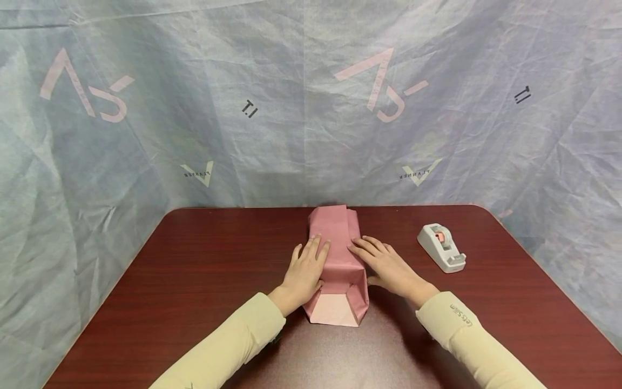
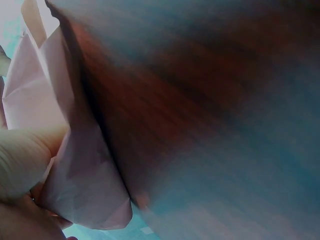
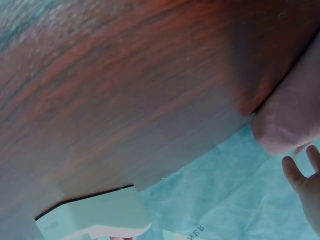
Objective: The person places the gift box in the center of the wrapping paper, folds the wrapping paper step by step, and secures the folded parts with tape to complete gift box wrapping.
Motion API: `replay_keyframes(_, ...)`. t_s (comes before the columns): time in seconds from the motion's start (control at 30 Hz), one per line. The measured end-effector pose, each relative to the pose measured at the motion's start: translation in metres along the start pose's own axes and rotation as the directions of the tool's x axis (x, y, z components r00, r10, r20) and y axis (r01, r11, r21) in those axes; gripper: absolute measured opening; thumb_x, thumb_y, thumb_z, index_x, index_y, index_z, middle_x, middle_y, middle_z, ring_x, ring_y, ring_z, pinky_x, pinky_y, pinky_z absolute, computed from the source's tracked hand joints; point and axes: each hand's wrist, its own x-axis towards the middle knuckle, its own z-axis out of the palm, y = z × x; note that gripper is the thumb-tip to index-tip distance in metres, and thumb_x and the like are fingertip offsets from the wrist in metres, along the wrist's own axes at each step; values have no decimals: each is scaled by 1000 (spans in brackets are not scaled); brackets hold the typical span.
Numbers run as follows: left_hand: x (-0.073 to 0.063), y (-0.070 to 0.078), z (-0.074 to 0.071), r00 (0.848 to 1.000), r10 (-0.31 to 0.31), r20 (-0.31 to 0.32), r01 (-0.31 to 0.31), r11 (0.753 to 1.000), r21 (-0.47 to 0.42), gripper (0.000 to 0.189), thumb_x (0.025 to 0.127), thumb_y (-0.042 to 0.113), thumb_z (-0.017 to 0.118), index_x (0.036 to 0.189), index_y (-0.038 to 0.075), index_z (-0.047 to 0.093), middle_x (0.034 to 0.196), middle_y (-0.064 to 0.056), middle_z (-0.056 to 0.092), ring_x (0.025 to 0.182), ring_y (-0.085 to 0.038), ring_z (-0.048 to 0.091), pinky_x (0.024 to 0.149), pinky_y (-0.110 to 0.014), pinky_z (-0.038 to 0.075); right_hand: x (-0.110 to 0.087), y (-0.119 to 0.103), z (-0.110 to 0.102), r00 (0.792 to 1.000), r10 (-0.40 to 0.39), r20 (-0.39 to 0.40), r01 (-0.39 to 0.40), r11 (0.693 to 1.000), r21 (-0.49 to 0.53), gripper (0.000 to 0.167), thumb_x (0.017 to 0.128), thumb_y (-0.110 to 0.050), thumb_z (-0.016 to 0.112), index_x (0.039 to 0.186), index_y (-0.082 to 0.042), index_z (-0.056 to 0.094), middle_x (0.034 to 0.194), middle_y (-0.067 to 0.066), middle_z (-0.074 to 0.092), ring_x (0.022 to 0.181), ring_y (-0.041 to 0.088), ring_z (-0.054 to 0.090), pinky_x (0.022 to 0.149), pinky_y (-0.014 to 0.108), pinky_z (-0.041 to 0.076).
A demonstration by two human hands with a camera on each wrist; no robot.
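Observation:
A long pink paper-wrapped package (image 1: 336,243) lies on the table, pointing away from me. Its near end is folded in at the sides, and a paler trapezoid flap (image 1: 334,310) spreads toward me on the tabletop. My left hand (image 1: 302,276) rests along the package's left side, fingers extended over the top, thumb low near the folded end. On the opposite side, the fingers of my right hand (image 1: 390,268) reach the top right edge, also extended. Creased paper (image 2: 82,175) shows beside the left thumb (image 2: 25,155) in the left wrist view.
A white tape dispenser (image 1: 441,248) stands on the table (image 1: 214,259) to the right of my right hand. Behind the far table edge hangs a printed grey-blue cloth (image 1: 272,146), which also runs along both sides.

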Motion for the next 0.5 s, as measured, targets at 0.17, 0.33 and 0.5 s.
replay_keyframes(0.17,0,0,0,1000,-1,-1,1,1000,-2,89,69,27,79,141,6,30,146,-19,28,134,-30,30,104,-50,27,1,-1,2,1000,13,0,-13,1000,3,82,64,-36,79,135,-12,45,137,10,45,127,32,38,92,49,40)
replay_keyframes(0.33,0,0,1,1000,-1,0,1,1000,2,90,69,27,79,141,6,30,146,-18,28,135,-30,29,104,-50,27,1,-1,2,1000,7,-4,-7,1000,21,80,66,-36,78,134,-10,46,136,11,45,126,33,39,92,50,40)
replay_keyframes(0.5,0,0,2,1000,0,-2,0,1000,5,90,69,27,79,141,6,30,146,-18,28,135,-30,29,104,-50,27,2,2,-2,1000,-7,7,6,995,100,77,65,-30,79,133,-10,48,135,12,46,124,32,40,87,50,43)
